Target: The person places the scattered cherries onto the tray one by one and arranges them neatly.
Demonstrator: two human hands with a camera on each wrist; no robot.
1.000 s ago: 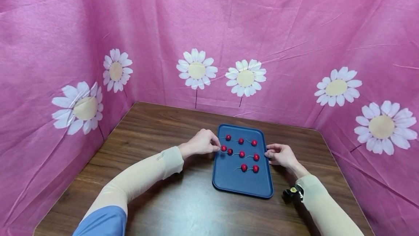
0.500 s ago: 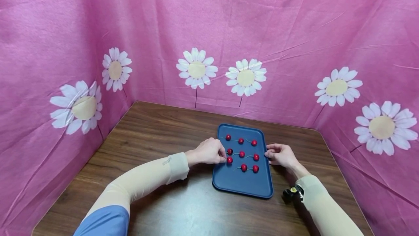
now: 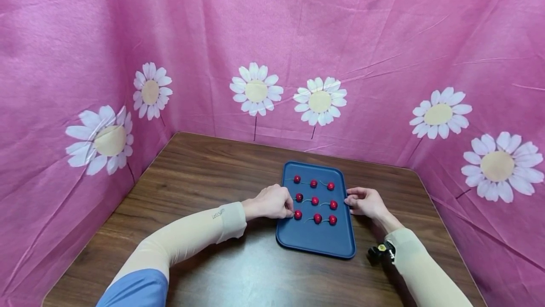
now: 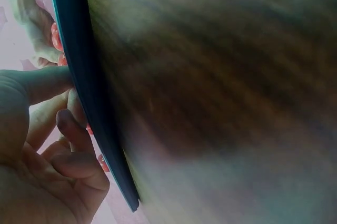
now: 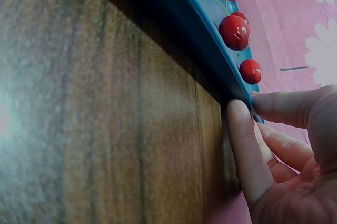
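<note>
A dark blue tray [image 3: 307, 241] lies on the wooden table, bearing red cherries with stems in three rows. At its left edge my left hand [image 3: 274, 201] pinches the stem of the nearest row's leftmost cherry [image 3: 297, 214]; that fruit sits on or just above the tray, I cannot tell which. In the left wrist view the left fingers [image 4: 50, 83] reach over the rim and hide their tips. On the opposite side my right hand [image 3: 367, 202] grips the tray's right rim. The right wrist view has its thumb [image 5: 281, 107] over the rim and a finger against the side.
The brown table [image 3: 221, 160] extends around the tray on all sides. A pink cloth [image 3: 366, 28] with printed daisies hangs behind and at both sides. A black device [image 3: 380, 252] is strapped at the right wrist.
My left hand has moved toward me along the tray's left side, bringing its cherry from beside the middle row down to the nearest row. The right hand and tray have stayed put.
</note>
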